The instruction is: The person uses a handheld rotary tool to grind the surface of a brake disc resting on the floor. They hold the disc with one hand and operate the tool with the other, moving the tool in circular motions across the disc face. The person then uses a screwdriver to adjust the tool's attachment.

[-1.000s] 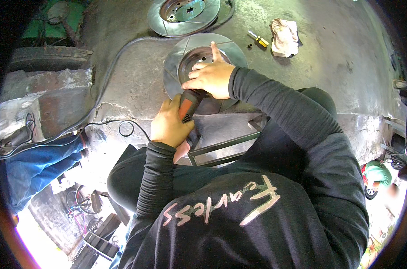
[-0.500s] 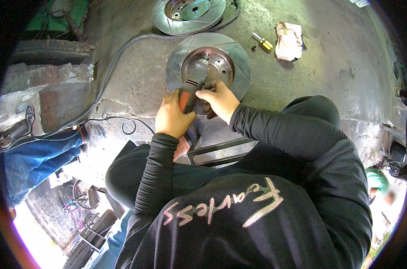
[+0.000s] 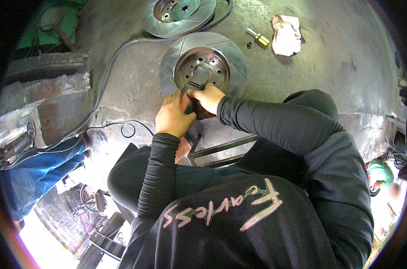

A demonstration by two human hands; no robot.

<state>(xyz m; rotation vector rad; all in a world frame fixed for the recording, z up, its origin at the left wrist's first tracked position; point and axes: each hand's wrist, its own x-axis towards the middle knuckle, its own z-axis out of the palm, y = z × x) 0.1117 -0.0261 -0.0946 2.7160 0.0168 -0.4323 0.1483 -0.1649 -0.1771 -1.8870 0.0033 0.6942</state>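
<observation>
A slotted brake disc (image 3: 238, 68) lies flat on the floor before me, its raised hub bore facing up. My left hand (image 3: 174, 115) is closed around the rear of a grey and orange die grinder (image 3: 187, 104). My right hand (image 3: 207, 98) wraps the tool's other side, close beside the left, its fingers partly hidden underneath. The grinder's front end reaches over the disc's hub, where a small reddish tip shows near the inner wall. I cannot tell whether the tip touches the metal.
Beyond lies a second brake disc (image 3: 203, 19), with a dark hose (image 3: 105, 74) curving past it. A yellow-handled screwdriver (image 3: 259, 38), a small dark ring (image 3: 249, 44) and a pale cloth (image 3: 286, 35) lie at right. Someone's jeans-clad legs (image 3: 46, 154) are at left. A metal frame (image 3: 223, 150) stands below my hands.
My right hand has shifted left and closed in tighter against the grinder, nearer my left hand. The grinder stays over the same disc. The whole view has shifted slightly.
</observation>
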